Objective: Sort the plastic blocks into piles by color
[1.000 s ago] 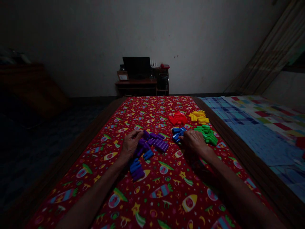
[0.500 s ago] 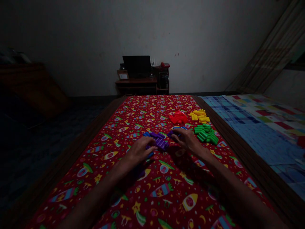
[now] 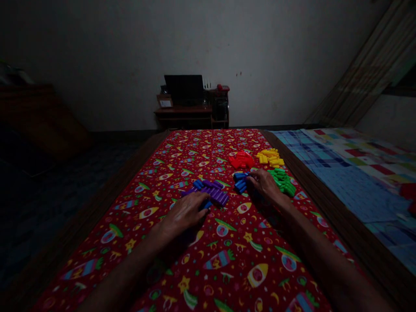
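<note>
Piles of red tubes (image 3: pixel 241 160), yellow tubes (image 3: pixel 270 159) and green tubes (image 3: pixel 285 185) lie grouped by colour on the printed cloth (image 3: pixel 234 242). Blue tubes (image 3: pixel 240 186) form another group beside your right hand (image 3: pixel 264 186), its fingertips close together; whether they pinch one cannot be told. Not yet apart: blue pieces (image 3: pixel 197 184) among the purple tubes (image 3: pixel 216 195), where your left hand (image 3: pixel 185 210) curves, thumb and fingers parted, its hold unclear.
</note>
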`<state>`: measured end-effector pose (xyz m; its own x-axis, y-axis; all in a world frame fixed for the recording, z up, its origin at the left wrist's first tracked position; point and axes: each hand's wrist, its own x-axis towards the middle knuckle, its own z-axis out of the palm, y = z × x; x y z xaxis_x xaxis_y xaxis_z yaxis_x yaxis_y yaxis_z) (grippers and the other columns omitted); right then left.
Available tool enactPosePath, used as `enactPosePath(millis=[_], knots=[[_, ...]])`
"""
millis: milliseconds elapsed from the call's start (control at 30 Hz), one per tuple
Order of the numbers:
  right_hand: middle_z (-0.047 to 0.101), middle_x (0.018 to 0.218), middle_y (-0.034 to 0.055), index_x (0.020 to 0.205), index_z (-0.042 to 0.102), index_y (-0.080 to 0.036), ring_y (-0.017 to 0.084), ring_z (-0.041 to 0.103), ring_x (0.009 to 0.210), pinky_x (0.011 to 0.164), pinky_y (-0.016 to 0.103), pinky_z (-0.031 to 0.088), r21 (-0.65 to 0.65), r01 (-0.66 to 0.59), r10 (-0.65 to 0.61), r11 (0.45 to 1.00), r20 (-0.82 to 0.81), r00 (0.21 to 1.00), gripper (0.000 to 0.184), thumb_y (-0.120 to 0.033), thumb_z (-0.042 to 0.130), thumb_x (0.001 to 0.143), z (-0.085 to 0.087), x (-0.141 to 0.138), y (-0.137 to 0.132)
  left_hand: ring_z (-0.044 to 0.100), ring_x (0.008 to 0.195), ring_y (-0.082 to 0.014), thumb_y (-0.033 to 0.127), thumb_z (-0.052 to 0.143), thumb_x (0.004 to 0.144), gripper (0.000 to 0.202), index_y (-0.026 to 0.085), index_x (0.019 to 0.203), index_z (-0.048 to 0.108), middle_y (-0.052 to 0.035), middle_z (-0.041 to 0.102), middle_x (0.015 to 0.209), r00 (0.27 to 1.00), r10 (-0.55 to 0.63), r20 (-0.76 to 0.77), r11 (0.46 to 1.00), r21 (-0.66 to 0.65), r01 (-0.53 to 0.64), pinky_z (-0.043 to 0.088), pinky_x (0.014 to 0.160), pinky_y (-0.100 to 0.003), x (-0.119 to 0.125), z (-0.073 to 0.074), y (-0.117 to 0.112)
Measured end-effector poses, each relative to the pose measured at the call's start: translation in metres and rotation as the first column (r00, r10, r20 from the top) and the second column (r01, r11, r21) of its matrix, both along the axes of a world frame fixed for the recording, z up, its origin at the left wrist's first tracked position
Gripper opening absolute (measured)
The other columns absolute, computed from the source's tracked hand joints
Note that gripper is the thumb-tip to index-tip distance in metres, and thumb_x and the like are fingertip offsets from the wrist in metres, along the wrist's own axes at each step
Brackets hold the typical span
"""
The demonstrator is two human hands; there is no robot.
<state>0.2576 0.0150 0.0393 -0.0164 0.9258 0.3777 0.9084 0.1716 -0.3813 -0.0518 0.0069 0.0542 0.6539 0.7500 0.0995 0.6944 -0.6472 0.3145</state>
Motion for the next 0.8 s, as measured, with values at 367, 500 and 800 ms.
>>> enactPosePath(millis=[367,500,800], knots=[[0.07,0.073,0.0034,0.089,0.074,-0.016,0.013,0.059,0.062,0.057,0.022,0.037,-0.069,-0.358,0.342,0.931,-0.178,0.923,0.03,-0.032,0.049,0.091,0.039,-0.054,-0.031,0.07,0.085,-0.0205,0.031,0.06,0.081,0.046,0.021,0.126,0.052,-0.0052,0.072,0.1,0.883,0.086,0.461,0.991,-0.133,-0.027,0.058,0.073,-0.032,0.018,-0.004,0.006],[0.069,0.093,0.011,0.102,0.07,-0.015,0.018,0.061,0.078,0.067,0.025,0.04,0.049,-0.134,0.131,0.99,0.056,0.99,0.025,-0.021,0.05,0.089,0.028,-0.04,-0.026,0.07,0.087,-0.0214,0.03,0.061,0.08,0.043,0.021,0.122,0.055,-0.0061,0.072,0.101,0.883,0.089,0.461,0.993,-0.112,-0.042,0.057,0.075,-0.033,0.018,0.0,0.005],[0.066,0.094,0.011,0.105,0.065,-0.014,0.019,0.058,0.082,0.071,0.027,0.041,-0.062,-0.039,0.048,0.997,0.138,0.989,0.026,-0.013,0.051,0.083,-0.004,0.0,-0.007,0.07,0.089,-0.0217,0.028,0.063,0.078,0.044,0.022,0.121,0.057,-0.0052,0.072,0.103,0.896,0.083,0.436,0.994,-0.099,-0.043,0.057,0.075,-0.033,0.017,0.003,0.005]])
